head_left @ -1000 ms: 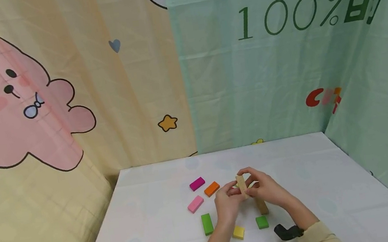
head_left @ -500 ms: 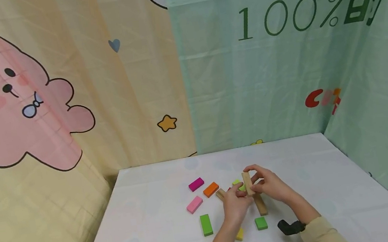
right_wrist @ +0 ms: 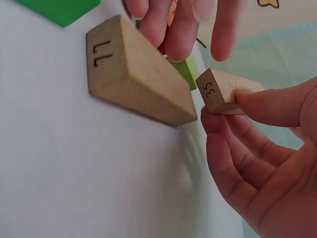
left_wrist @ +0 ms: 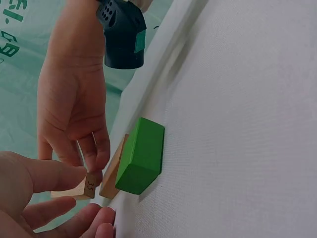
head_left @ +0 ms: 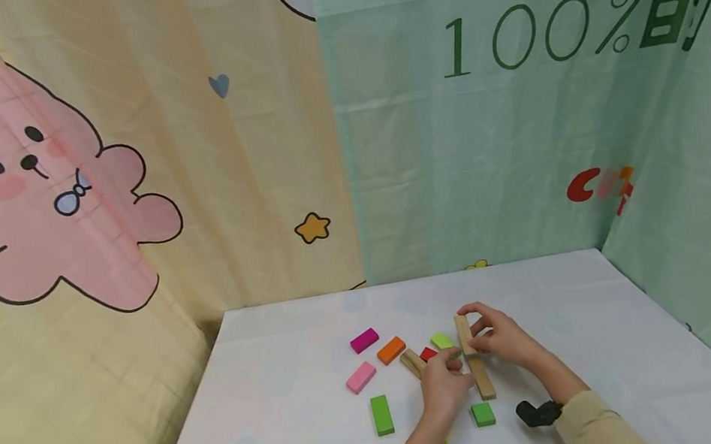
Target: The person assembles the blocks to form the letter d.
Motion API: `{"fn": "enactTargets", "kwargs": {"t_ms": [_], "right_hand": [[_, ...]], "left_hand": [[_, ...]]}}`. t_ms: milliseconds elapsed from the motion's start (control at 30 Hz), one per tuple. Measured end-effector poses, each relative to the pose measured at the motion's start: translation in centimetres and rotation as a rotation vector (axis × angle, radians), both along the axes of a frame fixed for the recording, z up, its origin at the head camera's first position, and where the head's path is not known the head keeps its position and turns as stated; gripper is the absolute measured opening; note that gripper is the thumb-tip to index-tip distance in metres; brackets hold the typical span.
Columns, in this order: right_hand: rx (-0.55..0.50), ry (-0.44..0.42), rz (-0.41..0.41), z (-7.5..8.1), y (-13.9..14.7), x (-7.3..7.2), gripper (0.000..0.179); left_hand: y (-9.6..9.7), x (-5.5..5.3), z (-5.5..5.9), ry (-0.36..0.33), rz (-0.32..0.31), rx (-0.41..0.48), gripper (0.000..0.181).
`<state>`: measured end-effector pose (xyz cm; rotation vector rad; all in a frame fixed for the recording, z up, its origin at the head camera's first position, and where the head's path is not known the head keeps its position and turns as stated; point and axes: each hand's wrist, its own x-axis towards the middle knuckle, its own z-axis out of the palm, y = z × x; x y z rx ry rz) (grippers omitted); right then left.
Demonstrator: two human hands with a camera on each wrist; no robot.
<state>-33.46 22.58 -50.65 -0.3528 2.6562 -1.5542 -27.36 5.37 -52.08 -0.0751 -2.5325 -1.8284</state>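
My right hand [head_left: 507, 337] pinches a plain wooden block [right_wrist: 223, 91] marked 35 between thumb and fingers, tilted up close to the far end of another wooden block [right_wrist: 143, 74]. That second block lies on the table, its marked end toward me. Just left of the held block is my left hand [head_left: 446, 391], fingers loosely bent. In the right wrist view its fingertips [right_wrist: 181, 42] stand apart from the held block. A red block [head_left: 428, 354], a light green block [head_left: 443, 341] and a further wooden block [head_left: 412, 363] lie partly behind the left hand.
On the white table [head_left: 287, 414], a green block [head_left: 382, 415], a pink block [head_left: 361, 377], an orange block [head_left: 390, 350] and a magenta block [head_left: 364, 340] lie to the left. A short green block [head_left: 483, 414] sits nearest me. Printed curtains [head_left: 264, 151] stand behind.
My right hand has carried the wooden block to the right, over the far end of the lying one. My left hand came off the held block and shifted right, uncovering the blocks behind it.
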Motion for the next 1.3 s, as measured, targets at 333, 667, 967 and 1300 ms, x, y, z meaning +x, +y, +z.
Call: {"fn": "enactTargets", "kwargs": {"t_ms": [333,667,967,1300], "right_hand": [[0.031,-0.004,-0.006,-1.0,0.4,-0.6,0.052],[0.084,0.004,0.037,-1.3,0.5,-0.7,0.050],[0.150,-0.012,0.027,-1.8,0.4,-0.9,0.048],[0.242,-0.022,0.122,-1.6,0.8,-1.3,0.055]], "left_hand": [[0.5,0.3,-0.4,0.036,-0.007,-0.089,0.035],[1.0,0.5,-0.9,0.090,-0.012,-0.203,0.034],[0.9,0.6,-1.4,0.100,0.008,-0.221,0.035],[1.0,0.6,-1.4,0.106,0.013,-0.221,0.039]]}}
